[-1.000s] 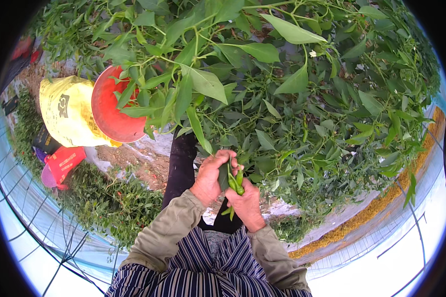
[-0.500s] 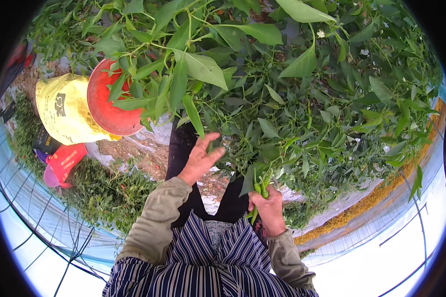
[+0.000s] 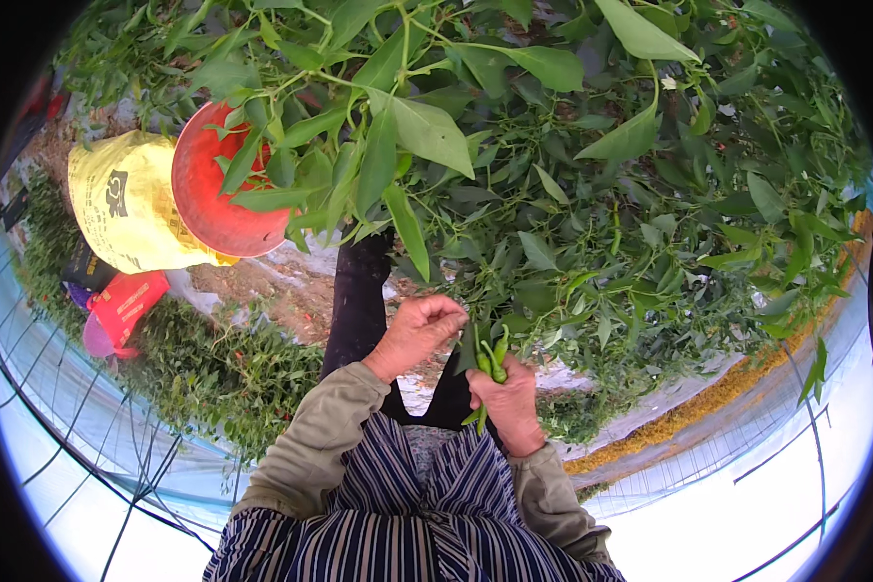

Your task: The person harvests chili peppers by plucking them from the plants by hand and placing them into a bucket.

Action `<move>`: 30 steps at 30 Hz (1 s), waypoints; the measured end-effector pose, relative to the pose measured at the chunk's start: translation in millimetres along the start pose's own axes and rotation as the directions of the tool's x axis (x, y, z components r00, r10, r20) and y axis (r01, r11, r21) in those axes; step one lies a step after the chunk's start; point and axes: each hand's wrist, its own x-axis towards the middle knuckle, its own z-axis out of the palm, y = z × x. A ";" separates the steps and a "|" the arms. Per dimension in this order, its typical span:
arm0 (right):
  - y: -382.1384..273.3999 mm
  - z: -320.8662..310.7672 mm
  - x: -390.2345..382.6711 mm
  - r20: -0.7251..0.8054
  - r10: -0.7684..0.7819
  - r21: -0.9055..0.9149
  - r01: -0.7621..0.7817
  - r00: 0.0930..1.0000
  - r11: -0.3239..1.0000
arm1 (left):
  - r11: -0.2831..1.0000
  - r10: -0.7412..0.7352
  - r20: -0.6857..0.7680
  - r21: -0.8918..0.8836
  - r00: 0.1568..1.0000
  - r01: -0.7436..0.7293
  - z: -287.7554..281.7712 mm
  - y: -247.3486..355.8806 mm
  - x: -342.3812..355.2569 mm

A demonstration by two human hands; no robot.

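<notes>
In my right hand [image 3: 511,400] I hold a small bunch of green chili peppers [image 3: 492,361]. Their stems and upper ends stick up past my thumb, and a tip shows below my palm. My left hand [image 3: 415,335] is just to the left, its fingers curled and pinched together. Whatever lies between those fingertips, if anything, is too small to make out. A dark green leaf [image 3: 468,347] stands between the two hands, against the peppers. Leafy pepper plants [image 3: 553,223] rise right in front of both hands.
A red bucket [image 3: 228,228] stands at the left behind leaves, beside a yellow sack [image 3: 116,204]. Farther left are a red bag [image 3: 129,303] and a pink rounded thing [image 3: 97,336]. A long leafy branch [image 3: 407,126] hangs close overhead. Another green pepper [image 3: 617,229] hangs among the plants.
My left hand has moved right and down toward my right hand, and its spread fingers have closed. My right hand, with the peppers, has shifted slightly left. The view has moved a little.
</notes>
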 end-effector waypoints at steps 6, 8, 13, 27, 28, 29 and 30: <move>-13.7 1.3 -1.5 0.078 0.166 0.203 -0.179 0.983 0.963 | 0.970 0.222 -0.226 0.146 0.948 -0.193 17.7 0.8 -2.7; -19.8 4.6 -0.5 0.098 0.166 0.331 -0.189 0.981 0.924 | 0.988 0.027 -0.365 -0.132 0.931 -0.080 29.0 3.0 0.7; -31.3 14.4 7.0 -0.023 0.148 0.343 -0.131 0.989 0.930 | 0.830 -0.286 -0.520 -0.554 0.805 -0.062 49.1 1.7 24.9; -37.6 35.4 -11.3 0.034 0.143 0.607 -0.134 0.989 0.783 | 0.929 -0.225 0.329 -0.211 0.917 0.304 -35.0 38.9 -14.7; -35.0 38.3 -12.8 0.014 0.146 0.575 -0.127 0.989 0.808 | 0.934 -0.248 0.275 -0.187 0.929 0.305 -32.3 37.6 -15.4; -32.8 38.8 -13.7 -0.002 0.121 0.560 -0.099 0.993 0.823 | 0.940 -0.223 0.250 -0.202 0.942 0.276 -29.6 36.1 -16.0; -30.4 39.6 -13.8 -0.033 0.123 0.492 -0.091 0.992 0.866 | 0.944 -0.207 0.222 -0.211 0.953 0.254 -27.4 35.1 -15.6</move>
